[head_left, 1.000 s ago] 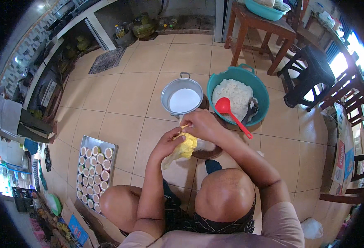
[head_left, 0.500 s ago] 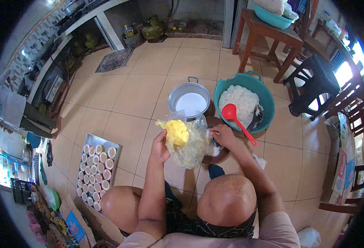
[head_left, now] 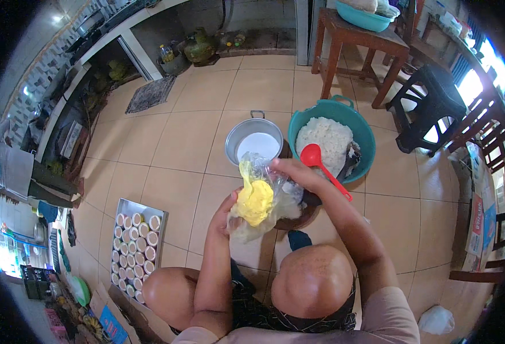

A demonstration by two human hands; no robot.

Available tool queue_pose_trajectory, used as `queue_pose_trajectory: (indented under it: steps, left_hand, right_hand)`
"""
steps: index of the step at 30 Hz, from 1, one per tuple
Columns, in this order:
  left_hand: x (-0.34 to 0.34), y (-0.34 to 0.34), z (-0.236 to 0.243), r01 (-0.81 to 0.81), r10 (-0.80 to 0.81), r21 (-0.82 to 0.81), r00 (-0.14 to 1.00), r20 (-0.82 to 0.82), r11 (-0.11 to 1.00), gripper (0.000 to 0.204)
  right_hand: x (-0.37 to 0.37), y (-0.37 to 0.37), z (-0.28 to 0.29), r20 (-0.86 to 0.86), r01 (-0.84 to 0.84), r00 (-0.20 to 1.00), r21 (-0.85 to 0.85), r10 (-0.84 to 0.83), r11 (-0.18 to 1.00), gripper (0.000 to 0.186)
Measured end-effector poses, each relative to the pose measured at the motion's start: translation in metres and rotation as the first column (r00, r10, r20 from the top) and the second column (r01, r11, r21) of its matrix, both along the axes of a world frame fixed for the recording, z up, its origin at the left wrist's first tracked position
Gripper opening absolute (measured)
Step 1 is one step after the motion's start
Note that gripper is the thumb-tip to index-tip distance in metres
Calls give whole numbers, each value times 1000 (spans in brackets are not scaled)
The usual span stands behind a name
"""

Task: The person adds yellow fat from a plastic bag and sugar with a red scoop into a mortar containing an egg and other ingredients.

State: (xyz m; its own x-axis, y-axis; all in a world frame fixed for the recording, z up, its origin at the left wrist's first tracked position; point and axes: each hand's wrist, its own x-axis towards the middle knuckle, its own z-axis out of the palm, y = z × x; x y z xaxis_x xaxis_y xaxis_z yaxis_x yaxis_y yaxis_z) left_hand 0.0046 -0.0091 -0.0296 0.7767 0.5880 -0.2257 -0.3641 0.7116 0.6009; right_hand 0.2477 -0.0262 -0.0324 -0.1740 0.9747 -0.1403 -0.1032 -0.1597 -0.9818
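Observation:
My left hand [head_left: 225,217] is closed on the side of a clear plastic bag [head_left: 246,232] with a soft yellow, margarine-like lump [head_left: 255,203] in it. On the bag's far right edge, the fingers of my right hand [head_left: 289,172] are closed on the plastic. The bag hangs above the floor in front of my knees. Just beyond it stands a metal pot [head_left: 232,150] with something white inside. To its right is a green basin [head_left: 368,150] of white rice [head_left: 321,135], with a red ladle [head_left: 312,156] lying on top. A round brown base [head_left: 307,221] is partly hidden under my right forearm.
At the left, a metal tray [head_left: 159,235] carries rows of small round cups [head_left: 132,249]. A wooden table [head_left: 358,37] with a light-blue basin [head_left: 367,20] and a black stool [head_left: 430,103] stand at the far right. A grey mat [head_left: 151,93] lies at the far left.
My right hand has moved up and left onto the bag's far edge. The bag has turned and the yellow lump sits lower. The whole view has shifted slightly.

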Motion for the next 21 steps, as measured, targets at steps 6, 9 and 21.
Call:
queue_pose_trajectory:
  steps: [6,9,21]
  left_hand:
    - [-2,8,-38,-78,72,-205,997,-35,976,57]
    - [-3,5,-37,-29,29,-266,1000,-5,963,57]
    - [1,-7,-26,68,-40,-207,990,136,976,46]
  right_hand:
    - [-7,-9,16,-6,62,998,85,-62,994,30]
    - [-22,-17,41,-65,177,982,-21,-178,984,24]
    - [-27,-7,5,-10,204,978,-117,-206,972,22]
